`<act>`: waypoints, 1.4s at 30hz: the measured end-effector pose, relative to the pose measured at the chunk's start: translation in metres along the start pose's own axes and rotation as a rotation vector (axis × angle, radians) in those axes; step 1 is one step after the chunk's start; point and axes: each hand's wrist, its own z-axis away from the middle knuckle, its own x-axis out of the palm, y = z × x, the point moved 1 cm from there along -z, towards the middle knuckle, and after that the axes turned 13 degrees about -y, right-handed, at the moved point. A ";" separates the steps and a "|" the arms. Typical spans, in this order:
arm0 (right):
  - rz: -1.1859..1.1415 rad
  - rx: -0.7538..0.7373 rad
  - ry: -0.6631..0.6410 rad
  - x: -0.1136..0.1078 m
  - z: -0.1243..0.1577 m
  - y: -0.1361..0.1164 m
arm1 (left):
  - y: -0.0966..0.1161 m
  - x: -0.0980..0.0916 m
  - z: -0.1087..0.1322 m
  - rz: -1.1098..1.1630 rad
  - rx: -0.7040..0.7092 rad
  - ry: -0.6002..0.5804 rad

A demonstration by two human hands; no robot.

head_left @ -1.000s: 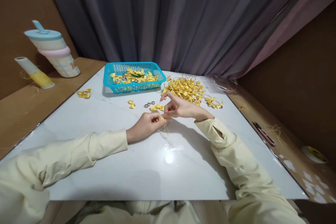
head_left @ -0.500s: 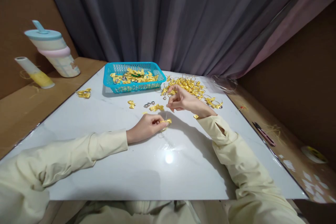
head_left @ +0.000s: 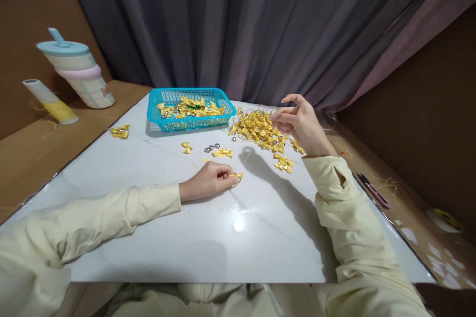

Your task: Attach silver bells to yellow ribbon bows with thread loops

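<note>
My left hand (head_left: pixel 208 181) rests on the white table (head_left: pixel 156 218) with its fingers pinched round a small yellow ribbon bow (head_left: pixel 238 177). Raised up and to the right, my right hand (head_left: pixel 300 124) hovers above a heap of yellow bows with thin cords (head_left: pixel 260 129). Its thumb and fingertips are pinched together, seemingly on a thin yellow cord (head_left: pixel 248 156) that slants down toward the left hand. Loose bows (head_left: pixel 222 152) and small silver bells (head_left: pixel 210 148) lie just beyond the left hand.
A blue plastic basket (head_left: pixel 154 111) holding yellow bows stands at the back. A large lidded cup (head_left: pixel 80 72) and a tube (head_left: pixel 50 101) stand on the brown ledge at left. Another bow (head_left: pixel 119 132) lies near the left edge. Small snips (head_left: pixel 374 189) lie at right. A grey curtain hangs behind.
My right hand has pulled away from the left, rising up and to the right over the heap. The left hand stays put, still pinching the bow.
</note>
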 end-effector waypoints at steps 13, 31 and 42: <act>0.011 0.015 -0.025 0.001 -0.002 0.008 | 0.000 0.000 0.000 -0.053 0.019 -0.113; -0.001 0.045 0.000 -0.005 0.000 0.005 | 0.004 0.000 -0.001 -0.011 -0.003 -0.132; -0.004 0.043 -0.137 0.016 0.013 -0.029 | 0.011 -0.006 0.000 0.134 0.127 0.006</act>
